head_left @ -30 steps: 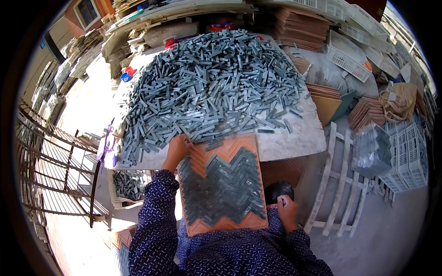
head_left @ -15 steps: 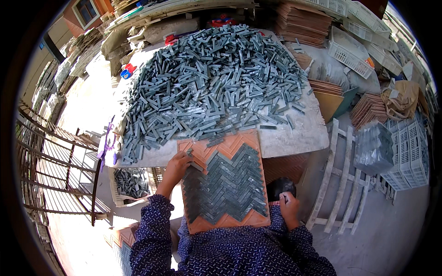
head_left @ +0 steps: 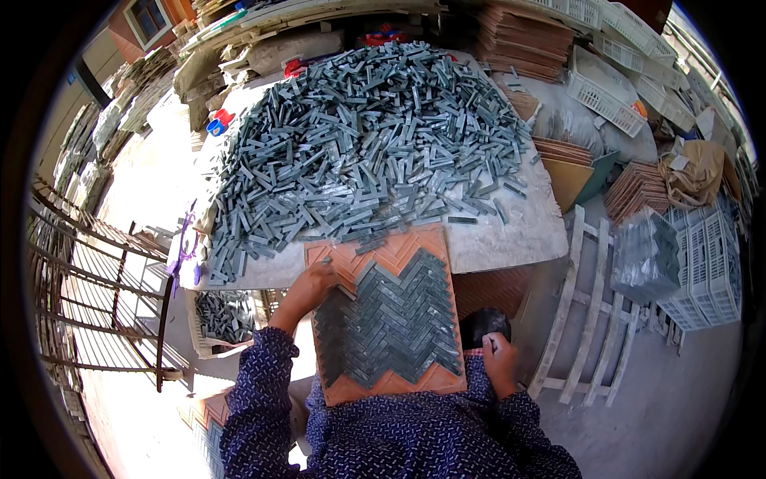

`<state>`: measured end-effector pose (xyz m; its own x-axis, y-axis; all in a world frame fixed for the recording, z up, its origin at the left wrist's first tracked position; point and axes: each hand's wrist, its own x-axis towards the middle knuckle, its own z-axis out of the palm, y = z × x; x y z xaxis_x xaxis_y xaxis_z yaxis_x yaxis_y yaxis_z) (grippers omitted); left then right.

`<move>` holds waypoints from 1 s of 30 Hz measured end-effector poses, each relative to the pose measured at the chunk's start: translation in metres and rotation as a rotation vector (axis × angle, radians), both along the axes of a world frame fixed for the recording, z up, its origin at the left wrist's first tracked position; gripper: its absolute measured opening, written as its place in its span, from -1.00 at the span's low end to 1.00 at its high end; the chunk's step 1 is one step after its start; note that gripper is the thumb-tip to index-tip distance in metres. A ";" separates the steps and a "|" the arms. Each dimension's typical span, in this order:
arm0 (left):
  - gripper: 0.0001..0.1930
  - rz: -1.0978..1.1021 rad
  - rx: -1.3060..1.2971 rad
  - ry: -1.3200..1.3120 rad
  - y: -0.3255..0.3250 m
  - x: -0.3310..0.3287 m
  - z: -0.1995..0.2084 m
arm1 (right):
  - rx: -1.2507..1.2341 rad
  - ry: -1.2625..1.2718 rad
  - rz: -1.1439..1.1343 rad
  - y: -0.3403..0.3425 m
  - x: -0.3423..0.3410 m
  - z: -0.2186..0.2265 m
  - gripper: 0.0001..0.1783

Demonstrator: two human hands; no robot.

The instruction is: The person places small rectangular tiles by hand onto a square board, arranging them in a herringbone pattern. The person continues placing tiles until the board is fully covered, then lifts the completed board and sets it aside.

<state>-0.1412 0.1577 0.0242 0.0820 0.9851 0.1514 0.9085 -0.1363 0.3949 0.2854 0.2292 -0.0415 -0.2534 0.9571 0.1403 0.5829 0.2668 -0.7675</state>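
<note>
A terracotta-coloured tray [head_left: 383, 246] with a zigzag-patterned bed leans from my lap onto the table's front edge. Grey-green stone strips [head_left: 399, 319] fill most of it in a herringbone layout, while bare orange grooves show along the top and bottom. At the tray's upper left, my left hand [head_left: 313, 286] is closed, fingers together over the last strips; the dark tip of a stone strip [head_left: 327, 260] pokes out beside them. My right hand [head_left: 500, 363] is curled closed right of the tray, next to a dark rounded object [head_left: 485, 323]. What its fingers hold is hidden.
A large heap of loose stone strips [head_left: 375, 136] covers the table [head_left: 519, 239]. Below its left side sits a crate of strips [head_left: 227, 319]. A metal rack [head_left: 104, 303] stands left; a wooden pallet [head_left: 586, 311], white crates [head_left: 702, 271] and stacked trays [head_left: 523, 40] are on the right.
My left hand has shifted slightly right over the tray's upper-left grooves, covering more of them. My right hand stays in place. The whole view has moved very slightly.
</note>
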 end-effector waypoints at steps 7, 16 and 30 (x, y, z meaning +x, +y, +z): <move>-0.81 -0.050 -0.009 0.065 0.009 0.012 0.016 | 0.002 0.013 -0.009 0.001 0.001 -0.002 -0.92; -0.84 -0.098 0.026 0.074 0.003 0.025 0.008 | 0.027 0.062 0.002 0.001 0.001 -0.008 -0.91; -0.75 0.358 0.054 -0.192 0.071 0.034 -0.015 | 0.001 -0.039 -0.023 0.000 0.002 0.002 -0.91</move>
